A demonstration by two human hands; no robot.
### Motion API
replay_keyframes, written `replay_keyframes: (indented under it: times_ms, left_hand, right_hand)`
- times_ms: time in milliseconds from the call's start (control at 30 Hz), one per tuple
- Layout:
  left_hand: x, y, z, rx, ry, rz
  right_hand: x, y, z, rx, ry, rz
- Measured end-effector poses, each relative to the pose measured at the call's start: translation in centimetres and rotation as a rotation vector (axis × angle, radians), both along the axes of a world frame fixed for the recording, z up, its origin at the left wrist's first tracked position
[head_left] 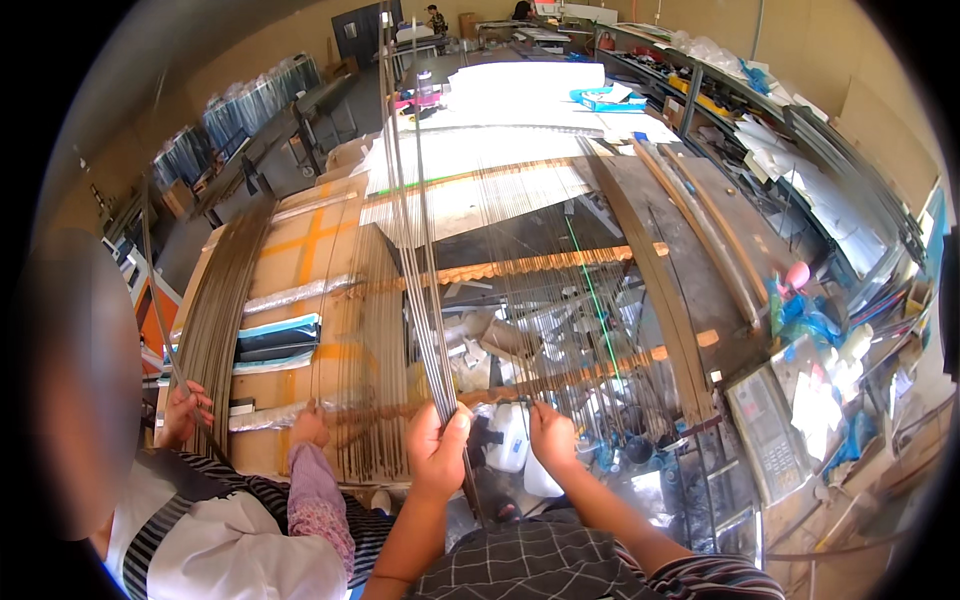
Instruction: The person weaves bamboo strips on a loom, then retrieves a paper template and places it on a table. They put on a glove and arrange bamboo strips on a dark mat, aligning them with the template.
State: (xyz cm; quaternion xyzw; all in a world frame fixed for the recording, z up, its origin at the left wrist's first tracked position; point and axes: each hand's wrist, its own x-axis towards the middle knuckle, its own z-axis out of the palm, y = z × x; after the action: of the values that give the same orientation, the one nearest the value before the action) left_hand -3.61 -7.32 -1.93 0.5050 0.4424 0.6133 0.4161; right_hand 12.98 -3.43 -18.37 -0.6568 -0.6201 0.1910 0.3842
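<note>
My left hand is closed round a bundle of long, thin metal strips, which rise steeply away from me and stick out below the fist. To its right, my right hand is closed in a pinch at the near notched wooden bar. What its fingertips hold is too small to make out. More thin strips lie side by side across this bar and a farther notched bar. One green strip runs among them.
At my left, a co-worker's hand rests near dense strips on cardboard; the other hand holds a long strip. Flat brown bars lie right of the rack. Bottles and scraps sit underneath. Cluttered shelving lines the right.
</note>
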Motion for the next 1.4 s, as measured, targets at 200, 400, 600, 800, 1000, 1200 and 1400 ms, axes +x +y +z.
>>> replay_keyframes:
  times_ms: [200,400,600,800,1000,1200,1400]
  left_hand:
    - [-1.0,-0.3,-0.4,0.041,0.056,0.06]
    - [-1.3,-0.5,-0.5,0.02,0.049,0.063]
    - [-1.5,-0.7,-0.3,0.037,0.088,0.07]
    - [-1.5,-0.8,-0.2,0.026,0.09,0.084]
    - [-1.3,-0.9,0.5,0.065,0.096,0.066]
    - [-1.3,-1.0,0.2,0.05,0.066,0.044]
    - [-1.4,-1.2,0.5,0.041,0.09,0.051]
  right_hand:
    - [-0.5,0.4,-0.3,0.02,0.008,-0.007]
    - [-0.7,1.1,-1.1,-0.029,-0.04,-0.021]
    - [-0.7,2.1,-1.7,-0.054,-0.074,-0.015]
    - [-1.1,3.4,-2.2,-0.087,-0.13,-0.033]
    - [-1.1,5.1,-2.0,-0.141,-0.204,-0.029]
    - [-1.3,6.5,-2.9,-0.168,-0.303,-0.023]
    - [-2.0,6.7,-3.4,-0.229,-0.257,-0.032]
